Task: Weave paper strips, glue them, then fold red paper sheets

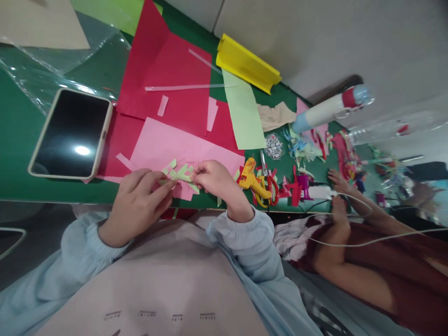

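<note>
Pink and light green paper strips [182,173], crossed over and under each other like a weave, lie near the table's front edge. My left hand [138,200] is at their left side, thumb and fingers closed on the strips, partly covering them. On the right, my right hand [217,181] pinches the end of a green strip between thumb and fingers. Behind the weave is a pink paper sheet [164,140], resting on red sheets [168,60]. A yellow glue gun [250,177] and red-handled scissors [273,189] lie right of my right hand.
A phone [72,135] lies at left beside plastic wrap [66,51]. Glue sticks [189,87], a green sheet [243,109], yellow paper [247,63] and a bottle [329,109] are farther back. Another person's hand [339,182] and a white cable [350,242] are at right.
</note>
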Action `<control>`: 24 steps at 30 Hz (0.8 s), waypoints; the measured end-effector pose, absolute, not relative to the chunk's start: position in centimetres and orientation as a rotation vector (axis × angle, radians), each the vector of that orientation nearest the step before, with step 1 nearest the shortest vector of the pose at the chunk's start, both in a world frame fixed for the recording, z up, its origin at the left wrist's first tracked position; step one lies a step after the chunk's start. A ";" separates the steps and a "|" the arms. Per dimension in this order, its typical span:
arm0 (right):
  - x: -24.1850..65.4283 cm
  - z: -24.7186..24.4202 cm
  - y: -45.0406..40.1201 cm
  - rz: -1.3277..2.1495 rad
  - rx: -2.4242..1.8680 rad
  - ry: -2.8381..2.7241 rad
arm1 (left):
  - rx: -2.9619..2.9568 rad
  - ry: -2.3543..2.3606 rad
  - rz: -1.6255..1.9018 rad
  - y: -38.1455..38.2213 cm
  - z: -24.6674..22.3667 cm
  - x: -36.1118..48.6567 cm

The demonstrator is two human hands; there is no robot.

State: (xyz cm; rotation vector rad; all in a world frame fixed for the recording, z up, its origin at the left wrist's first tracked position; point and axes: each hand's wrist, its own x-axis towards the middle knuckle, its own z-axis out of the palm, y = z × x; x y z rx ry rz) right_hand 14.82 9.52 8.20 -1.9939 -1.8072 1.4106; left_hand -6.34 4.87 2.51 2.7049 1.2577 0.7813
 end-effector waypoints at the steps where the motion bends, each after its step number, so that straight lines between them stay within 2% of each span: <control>1: 14.8 8.1 9.6 1.419 -1.980 -1.805 | 2.713 1.255 0.786 4.9 2.5 -6.3; 24: 14.2 7.5 9.8 1.307 -2.008 -1.918 | 2.699 1.307 0.715 5.4 2.6 -5.7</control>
